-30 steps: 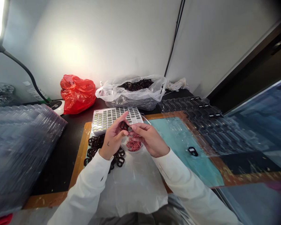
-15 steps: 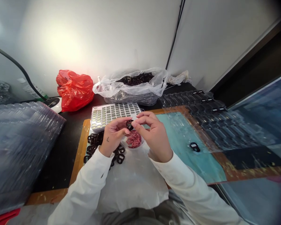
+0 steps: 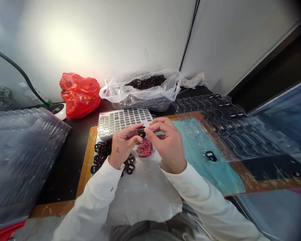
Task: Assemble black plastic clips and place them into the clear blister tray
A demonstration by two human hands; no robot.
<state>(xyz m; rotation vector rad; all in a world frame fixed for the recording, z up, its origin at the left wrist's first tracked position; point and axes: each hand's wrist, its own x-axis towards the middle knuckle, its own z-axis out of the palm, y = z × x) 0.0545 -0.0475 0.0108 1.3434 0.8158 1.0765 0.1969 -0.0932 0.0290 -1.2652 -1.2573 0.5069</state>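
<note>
Between the thumb and fingers of my left hand [image 3: 121, 145] is a small black plastic part [image 3: 141, 131] with openings in it. My right hand [image 3: 169, 142] pinches at the right edge of that part; whether a smaller piece sits in its fingertips is hidden. Just below both hands stands a clear round tub [image 3: 144, 149] of thin red pins. A pile of similar black parts [image 3: 100, 159] lies left of and partly under my left hand. Behind the hands is a white tray [image 3: 120, 120] with rows of small dark-and-gold rectangles.
A clear bag [image 3: 142, 97] of black parts and a red plastic bag [image 3: 80, 97] stand along the wall. Stacked clear trays [image 3: 22, 150] rise at left. At right are clear blister trays [image 3: 230, 124] and one black part [image 3: 211, 156] on a teal mat [image 3: 198, 150].
The black part has turned slightly in my fingers, showing its face more. Both hands stay nearly in place; the whole view has shifted a little.
</note>
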